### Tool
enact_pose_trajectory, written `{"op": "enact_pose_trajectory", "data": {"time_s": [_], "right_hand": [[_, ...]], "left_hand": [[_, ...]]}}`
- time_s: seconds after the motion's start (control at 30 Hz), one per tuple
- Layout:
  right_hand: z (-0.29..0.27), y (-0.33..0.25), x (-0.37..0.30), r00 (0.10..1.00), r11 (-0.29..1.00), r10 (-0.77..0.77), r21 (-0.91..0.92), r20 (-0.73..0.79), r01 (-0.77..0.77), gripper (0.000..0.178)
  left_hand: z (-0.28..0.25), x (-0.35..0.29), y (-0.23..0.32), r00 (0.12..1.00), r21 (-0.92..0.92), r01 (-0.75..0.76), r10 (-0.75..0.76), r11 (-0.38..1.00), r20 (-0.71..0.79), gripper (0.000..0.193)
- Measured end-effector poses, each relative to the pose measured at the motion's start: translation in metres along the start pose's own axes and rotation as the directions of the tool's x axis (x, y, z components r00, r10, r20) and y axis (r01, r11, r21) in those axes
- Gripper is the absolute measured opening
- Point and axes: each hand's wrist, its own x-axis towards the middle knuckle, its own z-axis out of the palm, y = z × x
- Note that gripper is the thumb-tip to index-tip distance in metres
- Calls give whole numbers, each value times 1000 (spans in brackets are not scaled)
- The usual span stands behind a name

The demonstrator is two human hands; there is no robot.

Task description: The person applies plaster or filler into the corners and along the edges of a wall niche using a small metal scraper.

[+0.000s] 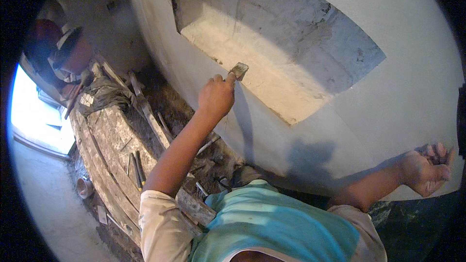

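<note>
A recessed niche (286, 29) is set into the smooth grey wall (272, 121), with its pale plastered sill (272, 87) lit brightly. My left hand (217, 96) is closed around a small flat, square-ended tool (239, 70), whose handle is hidden in the fingers. The tool's greyish, smeared end is over the near edge of the sill; whether it touches cannot be made out. At the far right, my right hand (428, 170) is beside the wall, fingers loosely curled and apart, with nothing visible in it.
Rough wooden planks (109, 136) lie on the left, bearing a dark cloth (104, 94) and dark-handled tools (138, 167). A small cup-like container (85, 188) stands on the floor beside them. Reddish basins (77, 56) are stacked near a bright opening (39, 111). Dirt and debris (162, 94) line the wall's foot.
</note>
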Motion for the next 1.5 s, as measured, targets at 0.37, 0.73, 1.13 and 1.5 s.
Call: {"op": "enact_pose_trajectory", "data": {"time_s": [0.37,0.73,1.13,1.5], "right_hand": [[12,-7,-7,999,999,19,-49,-45,-21,40],[-19,14,4,971,972,184,119,152,-203,29],[16,0,-4,991,990,-130,-45,7,130,35],[-15,10,6,992,972,123,195,40,-129,22]], "left_hand": [[27,54,0,993,-4,-79,79,997,92,18],[4,51,-8,981,41,-79,71,996,181,19],[15,57,-16,990,-61,-63,70,996,122,18],[37,67,-10,990,-10,-89,89,996,111,21]]}}
